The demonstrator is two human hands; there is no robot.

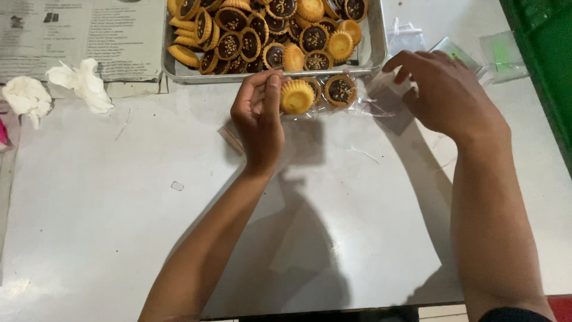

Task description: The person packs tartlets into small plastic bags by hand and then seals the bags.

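Observation:
A clear plastic bag [363, 98] lies on the white table in front of a metal tray [375, 56]. Inside it sit three small tarts: a yellow one turned shell-up [297, 96], and two with chocolate tops [340, 90]. My left hand [258, 116] pinches the yellow tart at the bag's left end between thumb and fingers. My right hand [444, 89] grips the bag's open right end, fingers curled on the plastic. The tray holds several chocolate-topped tarts [268, 30] heaped together.
Printed paper sheets [83, 39] lie at the far left, with crumpled white tissue [80, 83] on them. More clear plastic bags [500, 56] rest at the far right beside a green edge [542, 59]. A small plastic scrap [177, 186] lies on the white table [119, 226].

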